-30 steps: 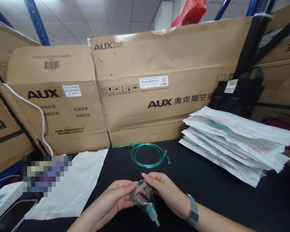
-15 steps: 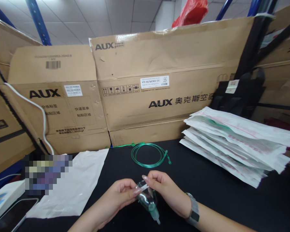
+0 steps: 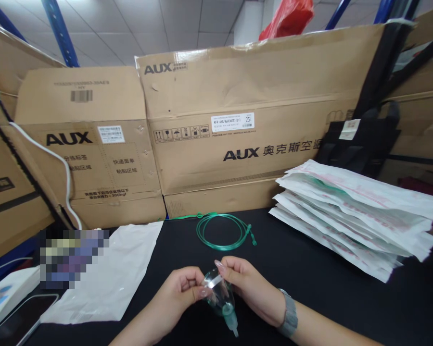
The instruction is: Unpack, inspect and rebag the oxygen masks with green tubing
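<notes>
A clear mask [image 3: 219, 294] with a green connector [image 3: 230, 315] at its lower end is held between my two hands at the lower middle. My left hand [image 3: 184, 290] pinches its left edge, thumb against curled fingers. On the other side, my right hand [image 3: 240, 277] grips the upper right edge, and a watch band is on that wrist. A shiny light strip [image 3: 212, 279] lies across the top of the mask between my fingertips. Beyond the hands, coiled green tubing [image 3: 198, 235] rests on the black table [image 3: 176, 254].
A stack of white packets [image 3: 346, 211] sits at the right. At the left are a flat white bag [image 3: 111, 278], a pixelated item [image 3: 70, 259] and a phone [image 3: 25, 319]. Cardboard panels [image 3: 202, 168] stand along the back, with a black bag [image 3: 357, 144] at right.
The thumbs have shifted slightly on the mask, and more of the light strip shows between them. The camera view has moved a little. The coil stays on the table.
</notes>
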`<state>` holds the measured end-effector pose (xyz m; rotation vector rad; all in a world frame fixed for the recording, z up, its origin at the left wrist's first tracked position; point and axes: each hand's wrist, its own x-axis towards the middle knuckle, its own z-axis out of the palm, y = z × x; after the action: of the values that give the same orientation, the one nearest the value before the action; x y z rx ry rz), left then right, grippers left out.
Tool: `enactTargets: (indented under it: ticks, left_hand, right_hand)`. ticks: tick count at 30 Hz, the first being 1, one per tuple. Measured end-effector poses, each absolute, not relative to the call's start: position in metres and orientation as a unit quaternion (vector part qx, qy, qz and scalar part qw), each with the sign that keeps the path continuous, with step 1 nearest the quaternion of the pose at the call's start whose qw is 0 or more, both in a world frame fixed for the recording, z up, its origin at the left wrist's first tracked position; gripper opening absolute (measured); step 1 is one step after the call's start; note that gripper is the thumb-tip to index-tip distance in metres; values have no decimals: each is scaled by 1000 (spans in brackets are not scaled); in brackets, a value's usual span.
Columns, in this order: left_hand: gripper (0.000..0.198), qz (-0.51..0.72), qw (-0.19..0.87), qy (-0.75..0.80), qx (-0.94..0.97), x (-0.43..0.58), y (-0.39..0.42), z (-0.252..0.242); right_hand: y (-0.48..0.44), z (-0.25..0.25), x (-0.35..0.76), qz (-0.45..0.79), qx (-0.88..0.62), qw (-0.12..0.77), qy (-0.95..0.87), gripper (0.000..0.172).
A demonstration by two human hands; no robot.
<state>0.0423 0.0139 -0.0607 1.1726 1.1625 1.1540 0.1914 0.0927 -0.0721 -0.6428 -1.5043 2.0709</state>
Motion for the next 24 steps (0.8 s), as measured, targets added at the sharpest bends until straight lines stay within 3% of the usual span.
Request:
enactTargets:
  ticks: [11,16,24]
  left_hand:
    - [20,489,550,460,497,42,13,-62]
    - [37,537,602,403,432,43,12,-59]
    - [26,449,545,498,503,40,14,-58]
  right_hand:
    - [90,-76,191,780,-228,255,-523,38]
    - [90,-71,193,774,-219,265,-532,37]
    - [88,-68,191,701,-229,281,-614,39]
